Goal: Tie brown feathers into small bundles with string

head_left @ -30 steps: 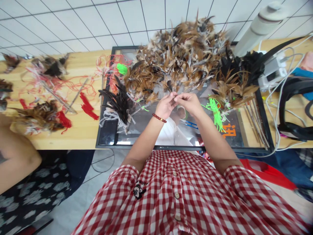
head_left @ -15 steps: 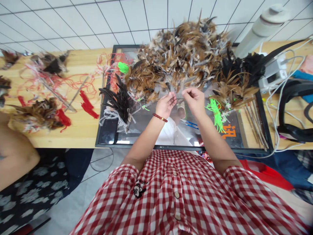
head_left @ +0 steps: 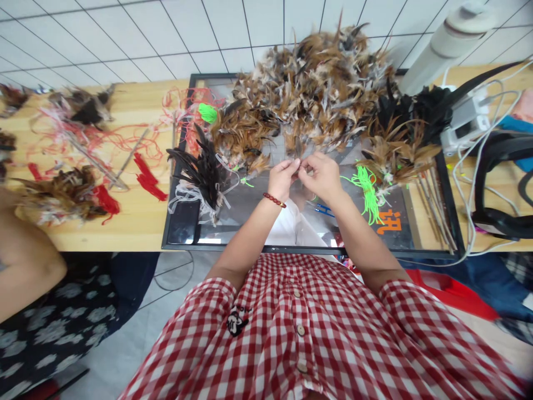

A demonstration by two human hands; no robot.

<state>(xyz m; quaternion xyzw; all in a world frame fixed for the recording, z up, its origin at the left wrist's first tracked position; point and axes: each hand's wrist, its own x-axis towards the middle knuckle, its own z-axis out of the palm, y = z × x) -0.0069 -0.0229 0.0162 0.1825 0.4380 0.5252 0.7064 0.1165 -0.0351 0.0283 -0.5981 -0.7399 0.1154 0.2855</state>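
My left hand (head_left: 282, 179), with a red bead bracelet on its wrist, and my right hand (head_left: 320, 173) meet fingertip to fingertip over a black-framed glass panel (head_left: 183, 236). Both hands pinch something small and thin between them; I cannot make out what it is. Just beyond the fingers rises a big heap of brown feathers (head_left: 310, 83). A bundle of black feathers (head_left: 202, 169) lies left of my left hand. Bright green string (head_left: 366, 186) lies right of my right hand, and blue scissors (head_left: 322, 209) lie on the glass under my right wrist.
A wooden table (head_left: 137, 222) holds red threads (head_left: 145, 178), thin sticks (head_left: 435, 208) and feather bundles (head_left: 66, 194). Cables, a white device (head_left: 462, 125) and a black headset (head_left: 499, 183) sit at the right. Another person's arm (head_left: 25, 272) is at the lower left.
Half a second ago my hands were drawn apart with a gap between the fingertips. They have come back together, and the right hand moved left.
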